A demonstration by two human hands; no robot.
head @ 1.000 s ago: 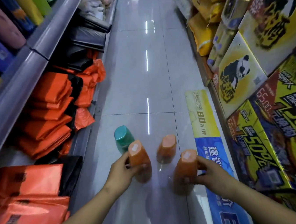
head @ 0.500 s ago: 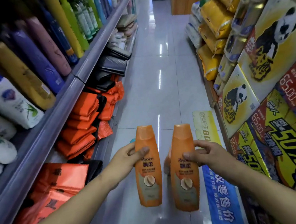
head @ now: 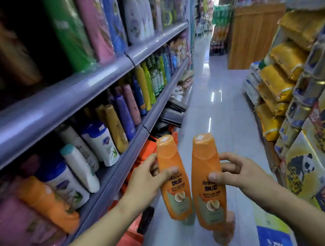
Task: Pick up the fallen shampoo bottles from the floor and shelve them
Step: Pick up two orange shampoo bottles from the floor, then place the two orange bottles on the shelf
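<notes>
My left hand (head: 146, 181) grips an orange shampoo bottle (head: 173, 179), cap up and tilted a little left. My right hand (head: 237, 172) grips a second orange shampoo bottle (head: 206, 180), upright, right beside the first. Both bottles hang in the aisle at about the height of the lower grey shelf (head: 111, 180). Below them, another orange bottle (head: 226, 234) and part of a green one (head: 189, 221) show on the floor, mostly hidden behind the held pair. An orange bottle (head: 47, 203) of the same kind lies on the lower shelf at the left.
The left shelving (head: 74, 92) holds several rows of shampoo and body-wash bottles. Orange and black bags (head: 169, 116) are stacked under it. Yellow sacks (head: 279, 82) and panda-print packs (head: 303, 170) line the right side. A wooden counter (head: 254, 35) stands at the aisle's far end.
Both hands lifted the two orange bottles off the floor to shelf height. The view has risen from the floor to the shelves on the left.
</notes>
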